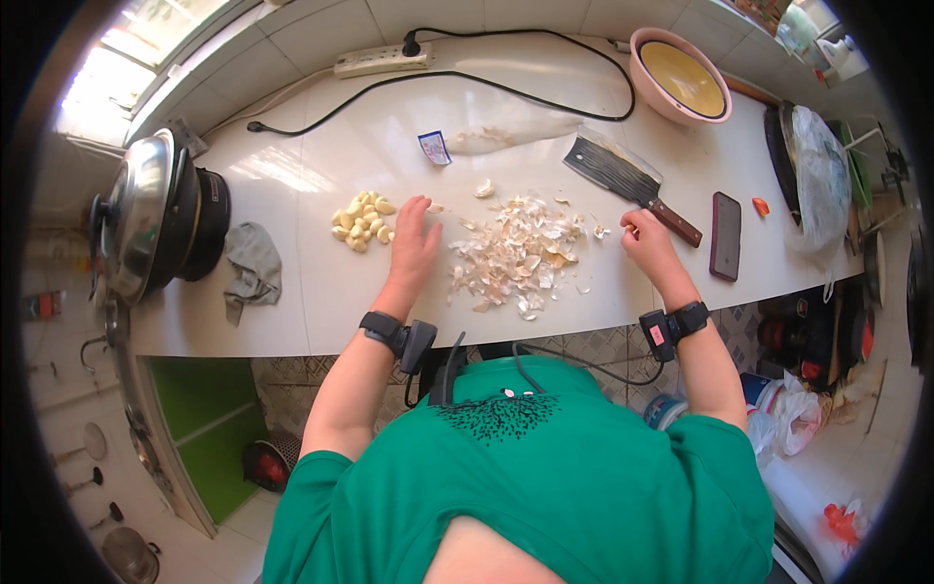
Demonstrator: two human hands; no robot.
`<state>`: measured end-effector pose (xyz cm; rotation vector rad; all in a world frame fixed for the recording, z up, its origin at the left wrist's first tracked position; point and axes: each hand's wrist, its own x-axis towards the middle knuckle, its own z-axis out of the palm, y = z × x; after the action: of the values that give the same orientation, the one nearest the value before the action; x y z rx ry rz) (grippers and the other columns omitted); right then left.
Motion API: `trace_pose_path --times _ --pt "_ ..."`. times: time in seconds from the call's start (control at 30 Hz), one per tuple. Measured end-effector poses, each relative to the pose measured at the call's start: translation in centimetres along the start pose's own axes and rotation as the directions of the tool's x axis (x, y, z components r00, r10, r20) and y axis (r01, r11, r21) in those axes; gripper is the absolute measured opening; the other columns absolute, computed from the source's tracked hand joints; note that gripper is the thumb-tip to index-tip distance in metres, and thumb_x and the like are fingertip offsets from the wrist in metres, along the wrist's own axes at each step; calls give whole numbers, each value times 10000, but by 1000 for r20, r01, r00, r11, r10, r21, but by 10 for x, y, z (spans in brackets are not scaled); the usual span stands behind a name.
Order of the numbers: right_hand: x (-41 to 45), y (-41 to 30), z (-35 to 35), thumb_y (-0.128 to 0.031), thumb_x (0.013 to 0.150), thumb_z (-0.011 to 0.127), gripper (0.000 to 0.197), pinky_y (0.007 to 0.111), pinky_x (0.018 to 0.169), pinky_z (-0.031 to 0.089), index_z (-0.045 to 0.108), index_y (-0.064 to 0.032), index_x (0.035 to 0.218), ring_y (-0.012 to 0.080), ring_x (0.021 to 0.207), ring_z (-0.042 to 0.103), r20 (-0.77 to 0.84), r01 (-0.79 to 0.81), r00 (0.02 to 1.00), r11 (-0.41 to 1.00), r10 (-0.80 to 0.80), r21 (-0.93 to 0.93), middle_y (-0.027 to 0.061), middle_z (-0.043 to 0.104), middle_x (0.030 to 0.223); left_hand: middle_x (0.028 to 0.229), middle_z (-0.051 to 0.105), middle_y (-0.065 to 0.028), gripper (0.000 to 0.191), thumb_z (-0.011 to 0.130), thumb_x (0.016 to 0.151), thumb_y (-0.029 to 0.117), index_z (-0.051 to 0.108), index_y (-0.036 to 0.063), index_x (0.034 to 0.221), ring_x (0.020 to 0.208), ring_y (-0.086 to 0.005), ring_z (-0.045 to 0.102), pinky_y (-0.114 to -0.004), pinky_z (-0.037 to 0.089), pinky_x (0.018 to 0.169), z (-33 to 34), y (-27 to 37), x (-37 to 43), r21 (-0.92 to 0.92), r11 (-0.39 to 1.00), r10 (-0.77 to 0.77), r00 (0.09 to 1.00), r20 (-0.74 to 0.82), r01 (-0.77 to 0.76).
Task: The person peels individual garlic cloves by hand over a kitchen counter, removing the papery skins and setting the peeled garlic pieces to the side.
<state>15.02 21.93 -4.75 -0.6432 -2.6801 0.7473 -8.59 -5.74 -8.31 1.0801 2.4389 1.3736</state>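
Observation:
My left hand [414, 244] rests edge-down on the white countertop [321, 306], fingers extended and thumb apart. Right beside it, on its left, sits a small pile of peeled garlic cloves [359, 221]. Between my hands a wide heap of garlic skins [516, 252] is spread out. An unpeeled-looking garlic piece [484, 189] lies just beyond the heap. My right hand [648, 239] is curled at the heap's right, near the wooden handle of a cleaver [613, 169]; whether its fingers hold something small is hidden. A small garlic scrap [600, 232] lies left of that hand.
A lidded pan [142, 212] on a black base and a grey cloth [253, 264] are at left. Behind are a power strip [379, 60], its black cord and a small packet [435, 148]. A pink basin [664, 95], a phone [725, 235] and a plastic bag [821, 175] stand right.

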Motion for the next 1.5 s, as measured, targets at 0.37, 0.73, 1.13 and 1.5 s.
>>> trace_pose_path --times 0.37,0.73,1.13,1.5 --pt "-11 -45 -7 -67 770 489 110 191 429 370 520 -32 869 63 477 470 258 -495 862 613 437 616 10 495 564 1149 420 -204 416 516 793 200 411 -36 1118 1097 -348 358 -388 281 954 50 17 29 276 944 201 979 -39 -182" --pt "-5 -67 0 -65 775 501 112 181 418 355 522 -40 882 56 478 470 314 -480 874 569 370 668 2 495 563 1170 432 -185 377 510 804 227 466 -5 1098 1125 -328 358 -374 286 963 65 57 19 -119 968 236 961 142 -220" --pt "2 -91 20 -60 779 491 84 182 425 358 520 -35 854 55 480 474 440 -503 862 528 252 684 -6 492 583 1206 403 -183 445 518 798 204 402 -14 1167 1155 -330 337 -382 269 965 9 7 -14 343 935 92 996 2 -87" --pt "34 -129 39 -70 800 495 115 210 517 448 502 -13 899 94 572 544 502 -489 864 320 47 812 31 534 669 895 570 -69 266 505 832 166 525 -7 1033 801 -137 538 -243 439 694 8 77 -4 -409 852 -127 887 444 327"
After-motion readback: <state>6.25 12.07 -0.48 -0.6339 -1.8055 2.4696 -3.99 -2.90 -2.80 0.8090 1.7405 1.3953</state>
